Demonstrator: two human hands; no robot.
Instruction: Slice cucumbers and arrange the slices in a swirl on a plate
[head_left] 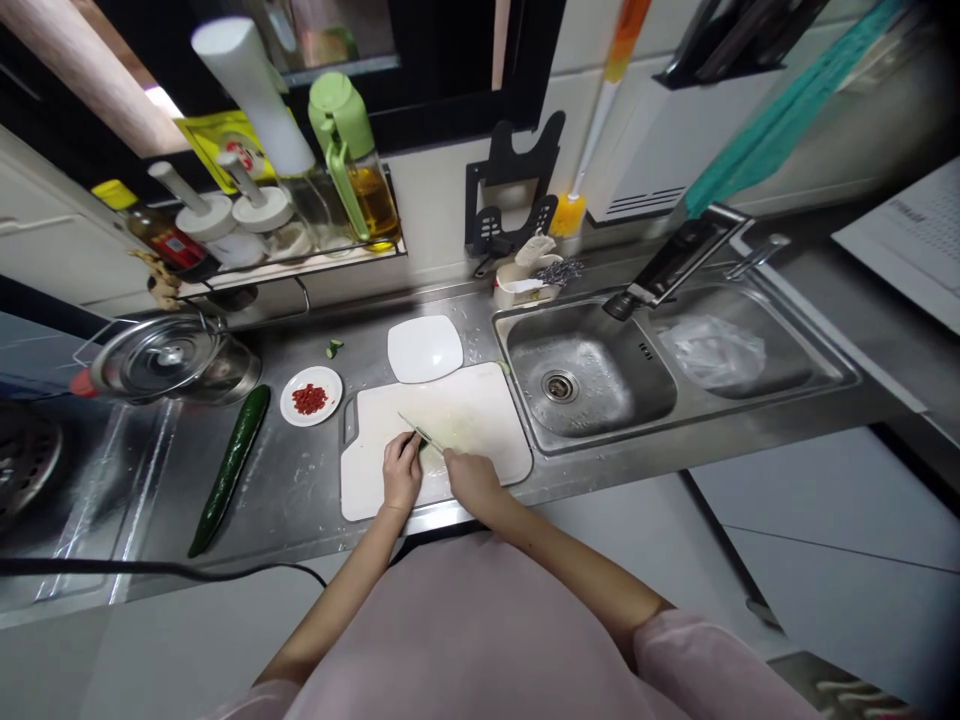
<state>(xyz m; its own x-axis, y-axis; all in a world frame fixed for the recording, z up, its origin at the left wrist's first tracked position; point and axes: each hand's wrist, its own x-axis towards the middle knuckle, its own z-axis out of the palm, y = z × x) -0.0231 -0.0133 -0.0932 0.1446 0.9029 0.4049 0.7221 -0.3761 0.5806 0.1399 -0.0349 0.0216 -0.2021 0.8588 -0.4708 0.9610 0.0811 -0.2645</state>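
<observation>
A white cutting board [390,481] with a grey edge lies on the steel counter in front of me. My right hand [471,482] is wrapped round the handle of a kitchen knife [429,437], its blade pointing to the upper left over the board. With its fingers bent, my left hand [403,470] pinches a small dark green cucumber piece [424,441] right beside the blade. That piece is mostly hidden by fingers and knife. Wet, pale green smears mark the board's middle. Left of the board, a whole cucumber [231,470] rests on the counter.
Past the board stands an empty white square plate [425,348]. To its left are cucumber ends [334,349] and a small plate [289,408] of chopped red pieces. A lidded steel pot [232,365] stands far left; a double sink [592,385] with a faucet [667,255] adjoins the right.
</observation>
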